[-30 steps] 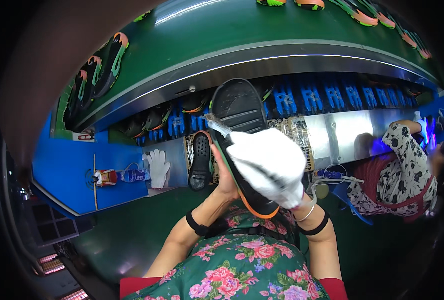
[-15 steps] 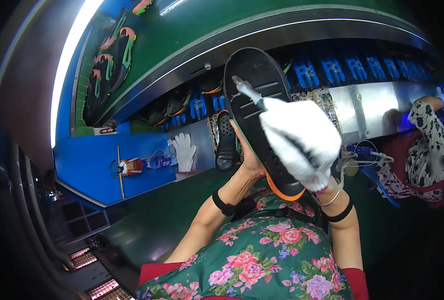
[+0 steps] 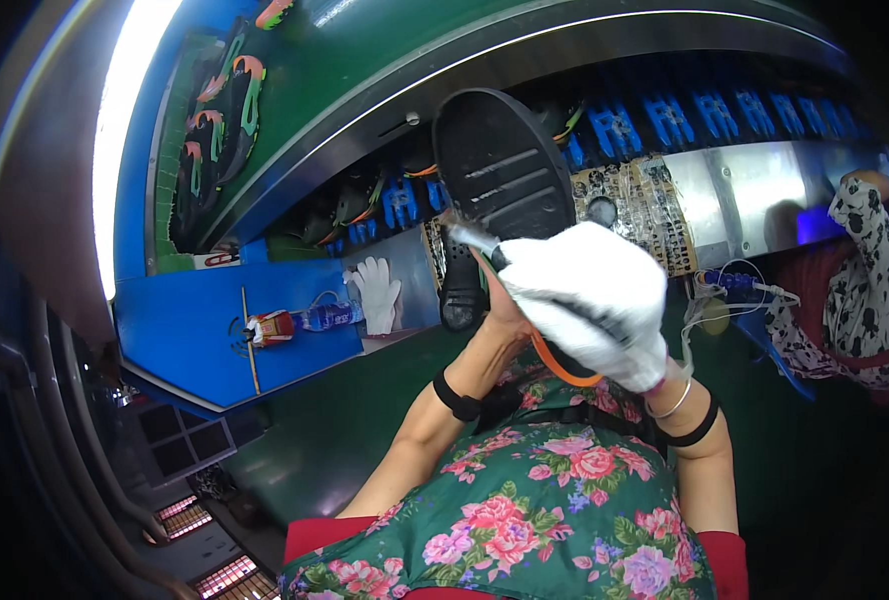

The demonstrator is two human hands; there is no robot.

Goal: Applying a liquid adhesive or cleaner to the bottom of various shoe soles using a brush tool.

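A black shoe sole (image 3: 505, 165) with ridges and an orange rim at its heel end is held up in front of me, its inner face toward me. My bare left hand (image 3: 503, 305) grips it from below along the left edge; most of those fingers are hidden behind the sole. Over its lower half is my right hand (image 3: 595, 295), in a smudged white glove, closed round a brush (image 3: 477, 240). The brush tip lies at the sole's left edge. Another black sole (image 3: 462, 295), dotted with holes, rests just left of my left hand.
A white glove (image 3: 375, 293) and a bottle with a blue label (image 3: 331, 316) lie on the blue panel at left. Beyond the metal ledge (image 3: 745, 190) runs a row of blue shoe holders (image 3: 670, 128). Shoe uppers (image 3: 245, 110) stand at upper left; a co-worker's sleeve (image 3: 858, 215) is at right.
My right hand has swung the brush down and left, from the sole's ridged middle to its left edge. The sole has tilted a little and shifted slightly left.
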